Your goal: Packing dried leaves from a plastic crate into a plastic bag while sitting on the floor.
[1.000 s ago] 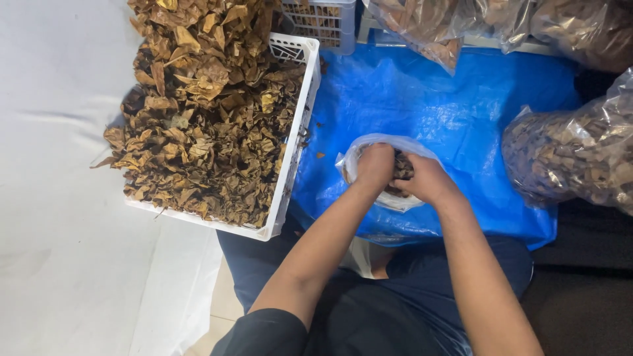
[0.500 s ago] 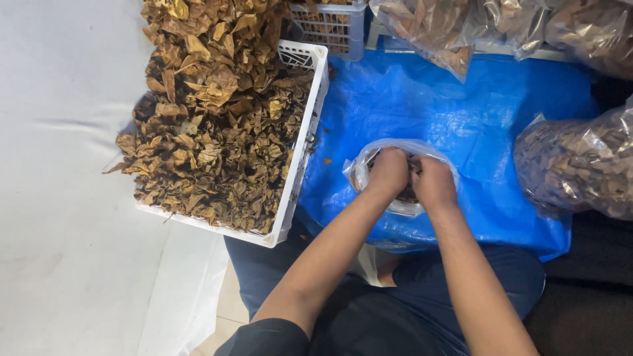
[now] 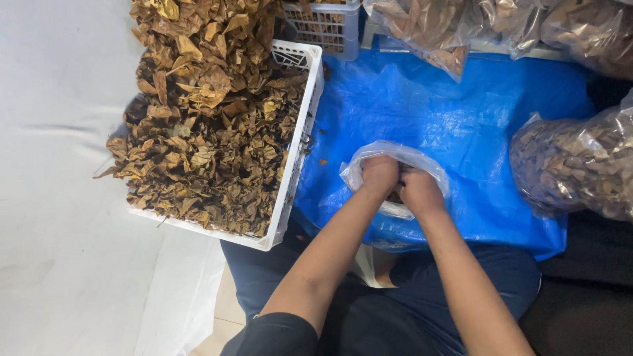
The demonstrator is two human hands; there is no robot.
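Crate (image 3: 298,125), white plastic, sits at left on a white sheet (image 3: 59,198), heaped with dried brown leaves (image 3: 204,125). Right of it lies a blue tarp (image 3: 461,118). At the tarp's near centre stands a small clear plastic bag (image 3: 369,158). Left hand (image 3: 380,175) and right hand (image 3: 417,191) are both pushed into its mouth, fists clenched and touching each other, pressing on dark leaves inside. At far right rests a filled clear bag (image 3: 573,165) of the same leaves.
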